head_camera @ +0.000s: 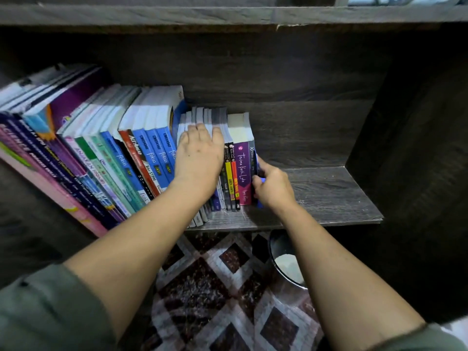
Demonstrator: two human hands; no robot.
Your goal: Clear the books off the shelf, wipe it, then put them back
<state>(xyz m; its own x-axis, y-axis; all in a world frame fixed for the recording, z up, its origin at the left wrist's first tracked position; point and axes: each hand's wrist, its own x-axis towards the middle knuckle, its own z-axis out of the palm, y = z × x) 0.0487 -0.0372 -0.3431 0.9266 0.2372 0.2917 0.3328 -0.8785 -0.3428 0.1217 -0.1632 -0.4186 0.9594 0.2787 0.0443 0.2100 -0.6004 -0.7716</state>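
Observation:
A row of books stands on the dark wooden shelf [329,193]. Tall workbooks [106,158] lean at the left, and a block of small paperbacks [238,168] stands in the middle, ending in a purple book [243,171]. My left hand [200,155] lies flat on top of the small paperbacks, fingers straight over their page edges. My right hand [272,184] grips the thin blue book [258,173] at the right end of the row, its fingers curled around that book's spine.
The right third of the shelf board is bare wood, bounded by the side panel [405,148]. An upper shelf board [228,15] runs overhead. Below are a patterned rug [222,287] and a dark round bin [286,259].

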